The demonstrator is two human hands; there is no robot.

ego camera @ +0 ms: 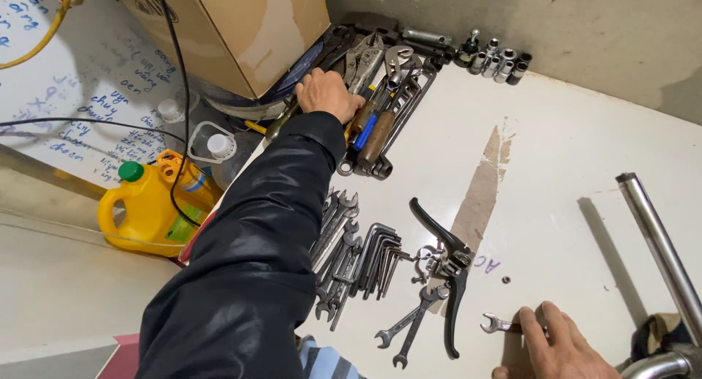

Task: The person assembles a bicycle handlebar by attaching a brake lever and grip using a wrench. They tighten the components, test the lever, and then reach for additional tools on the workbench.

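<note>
Left hand [327, 92] outstretched, seemingly gripping tools [376, 119].

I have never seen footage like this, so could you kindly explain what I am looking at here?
This is one picture from a camera worn on a person's head, looking down at their own bare hands over a white work surface. The left hand, in a dark sleeve, reaches into a pile of hand tools beside a cardboard box. The right hand holds the end of a small spanner lying on the surface. Between them lie wrenches, hex keys and a black lever.
</note>
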